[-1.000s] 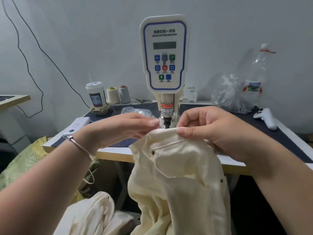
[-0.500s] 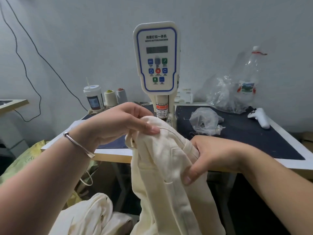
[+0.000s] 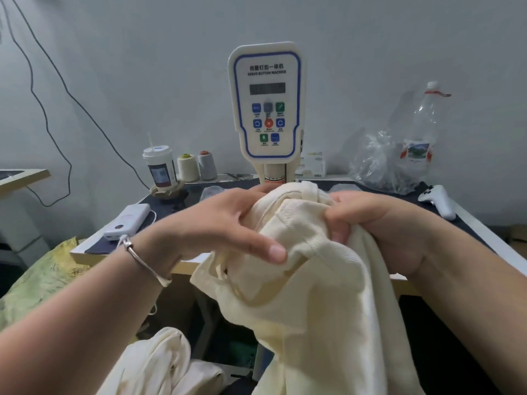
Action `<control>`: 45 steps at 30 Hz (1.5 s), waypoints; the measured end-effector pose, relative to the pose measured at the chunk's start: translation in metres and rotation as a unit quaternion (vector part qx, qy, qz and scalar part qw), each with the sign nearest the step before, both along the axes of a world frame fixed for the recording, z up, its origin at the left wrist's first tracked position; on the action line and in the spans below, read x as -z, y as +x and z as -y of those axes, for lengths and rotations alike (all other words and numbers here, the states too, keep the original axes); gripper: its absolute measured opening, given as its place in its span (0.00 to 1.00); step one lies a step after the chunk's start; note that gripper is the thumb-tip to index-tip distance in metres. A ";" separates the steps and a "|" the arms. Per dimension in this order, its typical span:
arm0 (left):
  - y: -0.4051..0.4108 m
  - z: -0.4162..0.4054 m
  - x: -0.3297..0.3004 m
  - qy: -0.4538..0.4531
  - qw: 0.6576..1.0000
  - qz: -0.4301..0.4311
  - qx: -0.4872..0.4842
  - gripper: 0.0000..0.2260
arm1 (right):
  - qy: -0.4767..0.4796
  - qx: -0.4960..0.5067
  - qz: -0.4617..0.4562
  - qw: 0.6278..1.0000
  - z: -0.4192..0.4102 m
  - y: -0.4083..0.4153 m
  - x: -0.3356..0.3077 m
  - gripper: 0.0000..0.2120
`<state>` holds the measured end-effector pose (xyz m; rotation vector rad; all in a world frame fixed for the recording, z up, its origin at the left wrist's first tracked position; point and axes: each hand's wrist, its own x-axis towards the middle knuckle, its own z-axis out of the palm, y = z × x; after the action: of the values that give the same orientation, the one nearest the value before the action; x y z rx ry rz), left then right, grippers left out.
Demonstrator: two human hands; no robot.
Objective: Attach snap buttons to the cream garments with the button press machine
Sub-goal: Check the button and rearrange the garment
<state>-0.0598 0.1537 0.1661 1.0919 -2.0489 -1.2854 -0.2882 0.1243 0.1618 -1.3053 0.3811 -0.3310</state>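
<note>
Cream garment (image 3: 308,295) sits centre frame, bunched and held up in front of the button press machine (image 3: 267,104), its lower part hanging down past the front edge of the surface (image 3: 482,223). We see both hands on it. Left hand (image 3: 216,226) comes in from lower left, fingers (image 3: 268,249) closed over a fold of the cloth, thumb on top, a thin bangle (image 3: 142,260) on the wrist. Right hand (image 3: 376,223) comes in from the right, fingers curled shut into the fabric at the top of the bunch. Top edge of the garment covers the lower end of the machine, so we cannot tell whether cloth touches the press head.

Machine stands upright at centre, white with a blue outline, dark display and coloured buttons facing us. Left of it on the surface: a lidded cup (image 3: 160,169) with a straw, then two thread cones (image 3: 196,166) side by side. A white power bank (image 3: 127,222) lies near the left front corner. Right side of the frame: crumpled clear plastic bag (image 3: 379,163), a clear bottle (image 3: 422,129) just beside it, and a white controller (image 3: 436,201) near the right edge. More cream cloth (image 3: 159,366) is piled at bottom left, below the surface. Yellow-green fabric (image 3: 37,280) at far left. Dark cable (image 3: 42,109) runs down the wall, upper left.
</note>
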 end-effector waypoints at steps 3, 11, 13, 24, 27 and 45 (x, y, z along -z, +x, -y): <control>-0.013 -0.005 0.007 0.005 1.000 -0.013 0.007 0.24 | 0.012 0.055 -0.029 0.998 0.004 -0.001 -0.001 0.29; -0.007 0.000 0.024 0.156 0.983 -0.088 -0.046 0.15 | 0.080 0.092 -0.097 0.988 0.013 -0.005 0.017 0.13; -0.005 0.001 0.025 0.204 0.970 -0.125 -0.041 0.11 | 0.090 0.088 -0.112 0.986 0.017 0.000 0.023 0.12; 0.027 0.027 0.063 0.227 0.968 -0.096 -0.046 0.14 | 0.042 0.140 -0.126 0.981 0.055 0.034 0.068 0.24; 0.038 0.033 0.082 0.258 0.957 -0.072 -0.112 0.10 | -0.089 0.181 -0.191 0.961 0.068 0.027 0.085 0.22; 0.097 0.114 0.139 0.260 0.939 -0.072 -0.214 0.23 | -0.356 0.310 -0.611 0.635 0.232 -0.018 0.121 0.15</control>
<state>0.0374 0.0402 0.0270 1.5134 -1.2852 -1.6460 -0.3059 -0.1074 0.0412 -2.0279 2.0792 -0.0864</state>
